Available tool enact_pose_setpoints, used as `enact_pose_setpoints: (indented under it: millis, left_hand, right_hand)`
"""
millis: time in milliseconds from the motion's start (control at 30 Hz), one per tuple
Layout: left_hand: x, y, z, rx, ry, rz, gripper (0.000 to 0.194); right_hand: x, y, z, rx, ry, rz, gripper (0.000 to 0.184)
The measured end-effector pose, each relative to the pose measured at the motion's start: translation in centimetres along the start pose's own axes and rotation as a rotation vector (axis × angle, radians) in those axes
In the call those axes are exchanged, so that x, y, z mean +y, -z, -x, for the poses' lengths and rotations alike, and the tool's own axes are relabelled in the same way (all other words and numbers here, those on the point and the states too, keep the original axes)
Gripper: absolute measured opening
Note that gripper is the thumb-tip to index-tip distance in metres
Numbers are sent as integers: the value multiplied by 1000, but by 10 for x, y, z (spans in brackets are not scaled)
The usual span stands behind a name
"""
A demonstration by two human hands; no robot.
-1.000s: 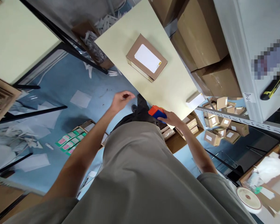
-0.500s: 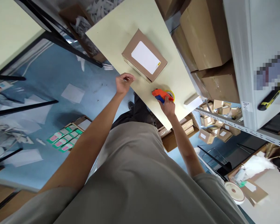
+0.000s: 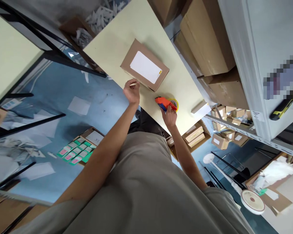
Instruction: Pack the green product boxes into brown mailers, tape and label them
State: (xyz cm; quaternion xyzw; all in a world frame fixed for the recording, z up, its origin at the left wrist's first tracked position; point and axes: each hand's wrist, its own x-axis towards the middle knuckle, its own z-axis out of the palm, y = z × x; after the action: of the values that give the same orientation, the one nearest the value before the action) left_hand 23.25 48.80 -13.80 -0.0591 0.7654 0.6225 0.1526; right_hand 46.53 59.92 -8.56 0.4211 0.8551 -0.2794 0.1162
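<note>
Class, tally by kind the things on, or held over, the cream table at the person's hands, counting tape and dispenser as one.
Boxes: 2 (large labelled box, smaller box near the corner)
Tape dispensers: 1 (orange-and-blue dispenser, in the right hand)
Total: 3

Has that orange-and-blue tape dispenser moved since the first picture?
Yes: the tape dispenser, in the right hand, has moved inward from the near edge of the table, closer to the labelled box.

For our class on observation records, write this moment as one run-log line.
left hand: loosely curled, near labelled carton | right hand: gripping orange tape dispenser | carton: on pale table, label up
</note>
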Motion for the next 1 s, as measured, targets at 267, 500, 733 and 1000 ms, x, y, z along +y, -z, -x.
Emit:
enact_pose_setpoints:
  millis: [267, 500, 733, 1000]
  left_hand:
    - [25, -47, 9, -20, -25, 47, 80]
    - [30, 6, -51, -339, -105, -21, 95]
    - [33, 33, -80, -505, -107, -155, 94]
    - [43, 28, -74, -546, -88, -182, 101]
  right_hand:
    - [-12, 0, 5, 8, 82, 110, 51]
    - [-64, -18, 20, -147, 265, 231, 52]
    - [-88, -19, 45, -255, 190, 309, 52]
    - [-16, 24, 34, -136, 49, 336, 55]
